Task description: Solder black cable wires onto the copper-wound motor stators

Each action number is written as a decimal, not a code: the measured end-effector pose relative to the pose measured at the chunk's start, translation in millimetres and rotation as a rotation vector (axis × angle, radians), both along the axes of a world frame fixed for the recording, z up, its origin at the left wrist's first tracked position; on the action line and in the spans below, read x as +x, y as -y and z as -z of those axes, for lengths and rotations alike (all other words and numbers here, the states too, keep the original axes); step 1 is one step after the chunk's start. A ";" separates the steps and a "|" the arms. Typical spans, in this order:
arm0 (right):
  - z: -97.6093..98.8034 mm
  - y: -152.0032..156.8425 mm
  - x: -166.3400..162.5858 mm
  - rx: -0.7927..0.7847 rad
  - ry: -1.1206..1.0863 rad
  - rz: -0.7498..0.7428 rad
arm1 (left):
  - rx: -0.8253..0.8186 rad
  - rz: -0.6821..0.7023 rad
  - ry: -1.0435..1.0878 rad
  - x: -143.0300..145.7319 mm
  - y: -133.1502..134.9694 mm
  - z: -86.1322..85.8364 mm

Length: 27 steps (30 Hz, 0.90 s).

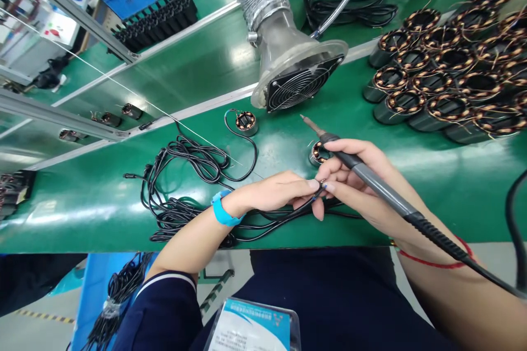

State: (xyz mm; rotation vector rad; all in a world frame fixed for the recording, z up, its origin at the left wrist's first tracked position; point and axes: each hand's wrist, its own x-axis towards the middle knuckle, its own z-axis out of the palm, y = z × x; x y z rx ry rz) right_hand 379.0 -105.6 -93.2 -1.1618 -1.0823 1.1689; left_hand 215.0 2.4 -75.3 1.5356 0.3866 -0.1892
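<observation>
My right hand (354, 175) is closed round a soldering iron (370, 184), its tip pointing up and left above a small copper-wound stator (318, 153) on the green bench. My left hand (280, 192), with a blue wristband, pinches the end of a thin black cable (272, 219) right against my right fingertips. Both hands meet just in front of that stator. A tangle of black cables (181, 186) lies to the left of my left hand.
A fume extractor fan (298, 79) on a flexible duct hangs over the bench behind my hands. Another stator (246, 122) with a black lead sits at its left. Many wound stators (448, 79) are piled at the right. A green conveyor (185, 71) runs behind.
</observation>
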 end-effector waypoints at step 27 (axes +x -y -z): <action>6.1 -9.0 10.1 0.204 0.544 0.416 | -0.260 -0.785 -0.067 16.3 4.0 9.4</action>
